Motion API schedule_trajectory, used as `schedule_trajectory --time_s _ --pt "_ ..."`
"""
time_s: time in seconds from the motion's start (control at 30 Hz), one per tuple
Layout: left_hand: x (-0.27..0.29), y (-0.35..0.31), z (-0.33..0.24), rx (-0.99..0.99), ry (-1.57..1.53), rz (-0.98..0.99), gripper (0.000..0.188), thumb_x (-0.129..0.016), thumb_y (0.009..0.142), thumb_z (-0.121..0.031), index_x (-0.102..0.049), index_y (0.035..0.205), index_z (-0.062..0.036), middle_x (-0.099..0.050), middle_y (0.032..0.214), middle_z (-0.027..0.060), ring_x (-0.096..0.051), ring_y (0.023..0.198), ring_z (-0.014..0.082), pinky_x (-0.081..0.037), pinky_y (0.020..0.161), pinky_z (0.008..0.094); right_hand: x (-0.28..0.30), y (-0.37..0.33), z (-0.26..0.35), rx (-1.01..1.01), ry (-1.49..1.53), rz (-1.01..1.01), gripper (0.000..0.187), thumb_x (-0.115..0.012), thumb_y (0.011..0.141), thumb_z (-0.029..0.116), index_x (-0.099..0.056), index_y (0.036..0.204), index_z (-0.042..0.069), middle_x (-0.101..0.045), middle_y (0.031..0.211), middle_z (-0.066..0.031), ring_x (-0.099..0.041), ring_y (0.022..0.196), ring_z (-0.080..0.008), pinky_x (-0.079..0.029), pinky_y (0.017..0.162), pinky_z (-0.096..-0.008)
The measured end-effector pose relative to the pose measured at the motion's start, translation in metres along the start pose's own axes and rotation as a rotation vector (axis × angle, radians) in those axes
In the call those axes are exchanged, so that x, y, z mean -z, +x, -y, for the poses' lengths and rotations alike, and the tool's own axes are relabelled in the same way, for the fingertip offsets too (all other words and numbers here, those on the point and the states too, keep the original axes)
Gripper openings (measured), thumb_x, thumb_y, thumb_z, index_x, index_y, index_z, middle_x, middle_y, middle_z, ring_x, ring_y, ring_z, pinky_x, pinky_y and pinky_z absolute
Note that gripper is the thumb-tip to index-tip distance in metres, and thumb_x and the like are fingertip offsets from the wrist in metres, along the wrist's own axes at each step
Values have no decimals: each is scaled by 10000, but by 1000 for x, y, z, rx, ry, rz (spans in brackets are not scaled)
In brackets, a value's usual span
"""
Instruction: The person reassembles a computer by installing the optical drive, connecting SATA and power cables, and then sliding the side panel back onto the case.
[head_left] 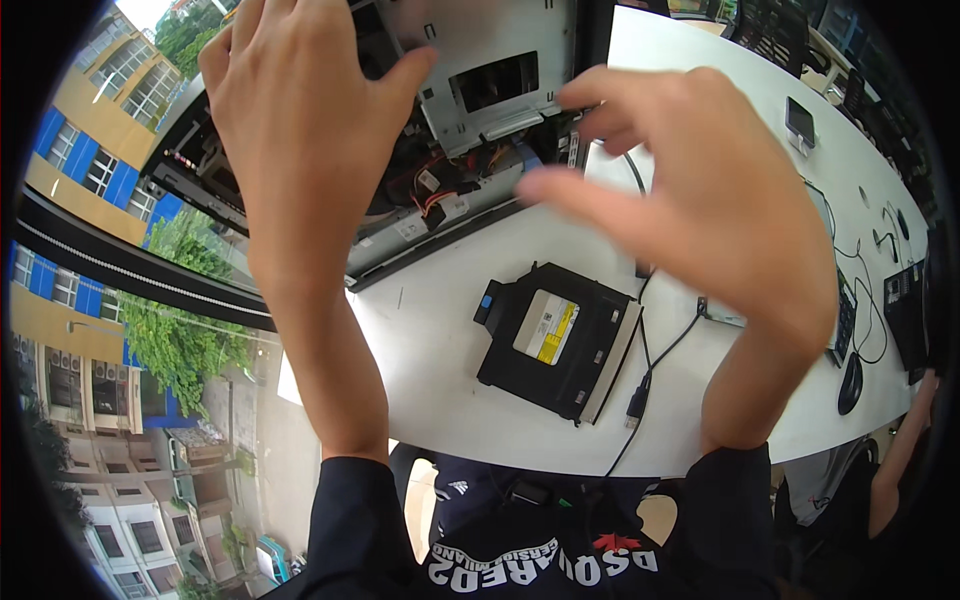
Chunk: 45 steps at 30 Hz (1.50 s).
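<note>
An opened desktop computer case lies at the far side of the table, its metal frame and loose wires showing. My left hand reaches over the case's left part, thumb spread away from the fingers; whether it touches the case I cannot tell. Blurred by motion, my right hand hovers by the case's right end, its thumb and fingers apart with nothing seen between them. Nearer to me on the white table lies a black optical drive with a white and yellow label, apart from both hands.
Right of the drive, a black cable with a plug runs over the table. Farther right are a phone, a mouse and a keyboard. Another person's arm shows at the right edge. A window stands on the left.
</note>
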<state>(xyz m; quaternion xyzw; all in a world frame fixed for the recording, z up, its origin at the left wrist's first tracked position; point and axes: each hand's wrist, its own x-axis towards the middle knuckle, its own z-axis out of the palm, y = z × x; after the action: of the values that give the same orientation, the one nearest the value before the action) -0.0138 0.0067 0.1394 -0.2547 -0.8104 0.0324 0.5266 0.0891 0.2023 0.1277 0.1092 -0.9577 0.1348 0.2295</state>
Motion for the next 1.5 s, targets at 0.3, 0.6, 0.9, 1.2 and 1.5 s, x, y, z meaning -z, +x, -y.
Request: schedule_trajectory --time_s 0.3,0.6,0.9,1.2,1.5 --pt "22 4 -24 114 -231 -40 523 -848 713 -171 -631 1155 5 -642 1078 134 -575 1090 308 -406 1018 410 -98 -2 38 121 -23 680 381 -773 763 253 -662 1013 -13 -682 874 -159 -701 875 -330 -544 777 -408" --pt "15 9 -14 193 -125 45 510 -849 729 -202 -637 1146 2 -643 1077 124 -576 1101 297 -403 1018 412 -124 15 27 225 98 970 320 -802 737 221 -716 973 24 -734 945 -139 -718 911 -298 -568 807 -382" --pt "21 9 -18 185 -171 16 483 -811 792 -257 -642 1159 9 -644 1077 141 -574 1101 310 -393 1015 405 -82 32 -6 366 565 992 287 -831 808 268 -792 943 17 -757 844 -117 -718 770 -238 -550 715 -338" --pt "43 20 -19 455 -1082 32 313 -773 888 -188 -705 1060 64 -743 857 137 -700 793 194 -507 797 312 2 30 -68 200 929 548 233 -837 852 156 -787 985 -28 -775 880 -92 -730 786 -128 -582 758 -254" --pt "28 7 -44 154 -1247 249 509 -872 811 -246 -688 1240 -44 -753 951 86 -721 951 178 -543 863 315 7 29 -79 2 908 -146 312 -833 860 183 -751 1148 96 -773 898 -39 -731 799 -87 -551 783 -199"
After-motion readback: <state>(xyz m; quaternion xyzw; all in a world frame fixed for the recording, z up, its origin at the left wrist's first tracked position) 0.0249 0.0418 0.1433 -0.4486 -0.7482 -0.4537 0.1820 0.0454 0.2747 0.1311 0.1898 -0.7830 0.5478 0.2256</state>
